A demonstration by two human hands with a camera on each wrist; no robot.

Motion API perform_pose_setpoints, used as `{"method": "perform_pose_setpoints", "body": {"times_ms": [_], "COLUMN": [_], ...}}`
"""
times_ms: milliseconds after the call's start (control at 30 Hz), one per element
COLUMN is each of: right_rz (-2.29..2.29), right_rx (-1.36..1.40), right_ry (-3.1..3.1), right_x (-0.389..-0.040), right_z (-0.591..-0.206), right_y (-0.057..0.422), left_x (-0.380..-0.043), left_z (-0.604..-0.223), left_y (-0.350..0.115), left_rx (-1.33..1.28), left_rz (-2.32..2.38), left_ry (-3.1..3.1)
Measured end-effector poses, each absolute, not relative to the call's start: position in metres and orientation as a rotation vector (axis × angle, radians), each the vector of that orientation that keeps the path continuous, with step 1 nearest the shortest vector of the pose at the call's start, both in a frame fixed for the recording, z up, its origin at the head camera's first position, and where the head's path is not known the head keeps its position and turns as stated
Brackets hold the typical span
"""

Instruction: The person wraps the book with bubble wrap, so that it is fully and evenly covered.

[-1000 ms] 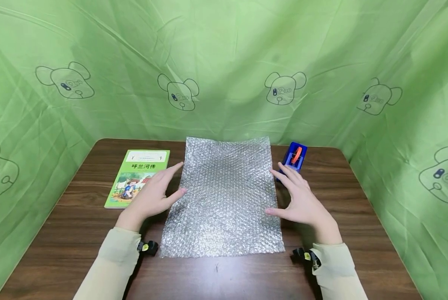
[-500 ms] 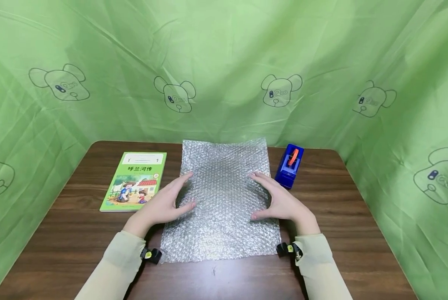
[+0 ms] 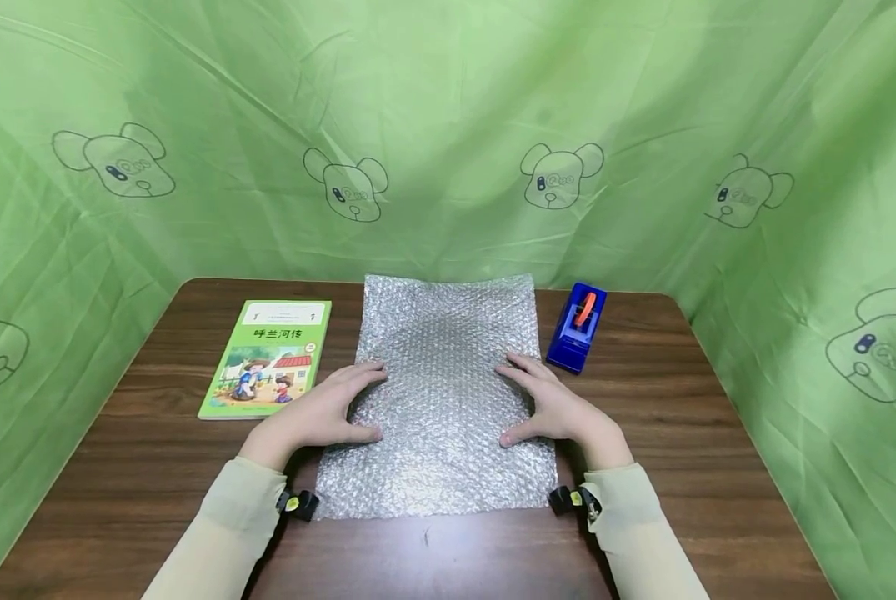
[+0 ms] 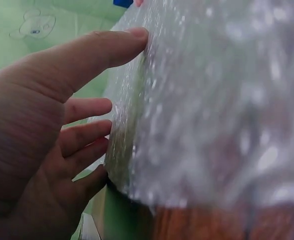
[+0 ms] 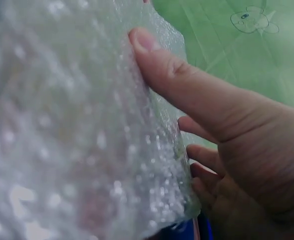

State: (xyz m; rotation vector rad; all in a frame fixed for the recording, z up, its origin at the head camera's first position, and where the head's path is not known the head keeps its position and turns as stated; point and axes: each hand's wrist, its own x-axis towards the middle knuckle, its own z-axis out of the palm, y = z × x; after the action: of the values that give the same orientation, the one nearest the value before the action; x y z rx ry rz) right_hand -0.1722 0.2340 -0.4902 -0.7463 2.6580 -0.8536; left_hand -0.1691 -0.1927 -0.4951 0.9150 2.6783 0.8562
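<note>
A sheet of clear bubble wrap (image 3: 448,367) lies lengthwise in the middle of the wooden table. My left hand (image 3: 316,417) is over its left side, thumb and fingers spread apart, fingertips right at the sheet. Mirroring it, my right hand (image 3: 563,411) is over the right side, thumb nearer me and fingers farther out. In the left wrist view, the thumb tip (image 4: 137,36) meets the bubbly surface. The right wrist view likewise has the thumb (image 5: 151,47) against the wrap (image 5: 87,125). Neither hand grips anything.
To the left lies a green picture-covered book (image 3: 267,358). A blue tape dispenser (image 3: 577,327) with an orange wheel stands to the right, just beyond the sheet's edge. Green cloth (image 3: 448,125) printed with animal heads hangs behind and at both sides of the table (image 3: 688,467).
Both hands have moved inward from the edges of the bubble wrap and lowered toward its surface. The right hand has moved away from the tape dispenser, uncovering it.
</note>
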Motion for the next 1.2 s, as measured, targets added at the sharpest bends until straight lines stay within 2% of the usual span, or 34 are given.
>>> {"method": "perform_pose_setpoints", "body": {"times_ms": [433, 1200], "right_rz": [-0.809, -0.668], "right_rx": [-0.674, -0.747], "right_ry": [2.668, 2.800], "right_x": [-0.167, -0.162], "right_z": [-0.488, -0.489], "right_y": [0.227, 0.211], "left_x": [-0.167, -0.172], "left_z": [-0.487, -0.482], "left_y": [-0.187, -0.198], "left_rx": [0.905, 0.728], "left_rz": [0.861, 0.866], "left_ry": [2.691, 2.880]}}
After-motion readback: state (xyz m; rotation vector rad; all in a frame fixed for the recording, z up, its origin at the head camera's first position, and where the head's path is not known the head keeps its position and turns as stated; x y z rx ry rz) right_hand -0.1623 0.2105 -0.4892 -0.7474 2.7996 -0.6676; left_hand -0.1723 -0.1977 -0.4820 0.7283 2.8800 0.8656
